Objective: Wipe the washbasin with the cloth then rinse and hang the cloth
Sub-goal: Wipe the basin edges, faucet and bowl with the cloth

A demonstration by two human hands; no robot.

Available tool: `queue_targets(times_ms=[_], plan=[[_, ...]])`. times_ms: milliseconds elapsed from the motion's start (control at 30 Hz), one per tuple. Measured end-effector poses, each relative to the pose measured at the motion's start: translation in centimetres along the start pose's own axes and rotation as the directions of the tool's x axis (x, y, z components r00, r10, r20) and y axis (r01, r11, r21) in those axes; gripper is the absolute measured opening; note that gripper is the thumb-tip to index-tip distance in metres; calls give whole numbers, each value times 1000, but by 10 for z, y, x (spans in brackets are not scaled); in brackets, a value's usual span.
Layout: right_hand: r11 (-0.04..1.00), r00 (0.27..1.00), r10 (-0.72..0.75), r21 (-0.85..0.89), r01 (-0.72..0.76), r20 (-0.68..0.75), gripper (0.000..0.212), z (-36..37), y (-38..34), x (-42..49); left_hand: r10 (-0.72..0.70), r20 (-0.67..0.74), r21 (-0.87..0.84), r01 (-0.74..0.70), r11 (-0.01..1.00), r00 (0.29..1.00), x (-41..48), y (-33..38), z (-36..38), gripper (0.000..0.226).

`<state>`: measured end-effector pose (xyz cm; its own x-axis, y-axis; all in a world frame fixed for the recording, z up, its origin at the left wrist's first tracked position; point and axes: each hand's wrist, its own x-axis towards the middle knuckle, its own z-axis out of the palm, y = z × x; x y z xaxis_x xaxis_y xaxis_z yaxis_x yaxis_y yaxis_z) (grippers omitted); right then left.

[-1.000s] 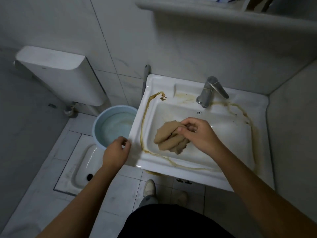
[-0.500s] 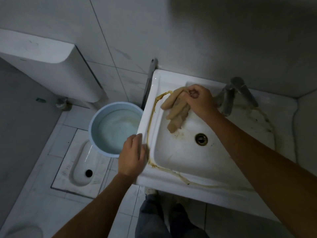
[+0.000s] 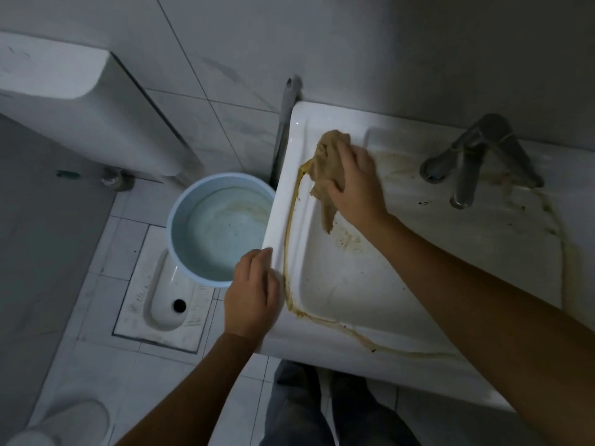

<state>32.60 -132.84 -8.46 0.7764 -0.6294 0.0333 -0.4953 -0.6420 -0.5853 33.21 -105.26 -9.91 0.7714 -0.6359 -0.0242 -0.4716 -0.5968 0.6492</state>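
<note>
A white washbasin (image 3: 351, 281) fills the right half of the view, with a brown dirt line running round its rim. My right hand (image 3: 355, 185) presses a crumpled tan cloth (image 3: 326, 159) against the basin's far left corner, fingers curled over it. One end of the cloth hangs down into the bowl. My left hand (image 3: 252, 291) rests on the basin's left edge, fingers bent over the rim. A metal tap (image 3: 473, 156) stands at the back right of the basin.
A light blue bucket (image 3: 222, 226) holding water stands on the floor just left of the basin. A squat toilet pan (image 3: 164, 294) is set in the tiled floor beside it, below a white cistern (image 3: 74, 101) on the wall. A grey handle (image 3: 285, 123) leans behind the basin's corner.
My right hand carried the cloth from the middle of the bowl up to the far left corner of the rim. My left hand slid along the left edge. The camera came closer.
</note>
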Motion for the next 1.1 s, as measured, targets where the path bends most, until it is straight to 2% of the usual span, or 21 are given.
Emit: queue_targets(times_ms=[100, 267, 400, 500, 667, 833, 967, 1100], plan=[[995, 999, -35, -90, 34, -9, 64, 18, -6, 10, -13, 0, 8, 13, 1000, 1000, 0, 0, 1, 37], [997, 999, -39, -65, 37, -24, 57, 39, -17, 0, -23, 3, 25, 23, 999, 1000, 1, 1, 3, 37], [991, 987, -133, -24, 135, 88, 56, 36, -10, -24, -10, -1, 40, 10, 999, 1000, 1, 3, 1, 37], [966, 953, -232, -67, 249, 194, 55, 20, 4, -25, -3, -4, 32, 3, 999, 1000, 1, 2, 1, 37], [976, 991, -94, -189, 110, 93, 55, 9, 18, 15, 0, -5, 35, 0, 999, 1000, 2, 2, 1, 36], [996, 996, 84, 1, -84, -36, 61, 40, -7, 8, 8, -16, 42, -8, 999, 1000, 1, 1, 2, 35], [1000, 999, 20, 23, -19, -32, 58, 50, -25, -14, 15, -26, 54, -13, 998, 1000, 1, 3, 1, 35], [993, 991, -92, 80, 85, 98, 58, 49, -26, -57, 21, -24, 51, -20, 999, 999, 1, 4, 1, 35]])
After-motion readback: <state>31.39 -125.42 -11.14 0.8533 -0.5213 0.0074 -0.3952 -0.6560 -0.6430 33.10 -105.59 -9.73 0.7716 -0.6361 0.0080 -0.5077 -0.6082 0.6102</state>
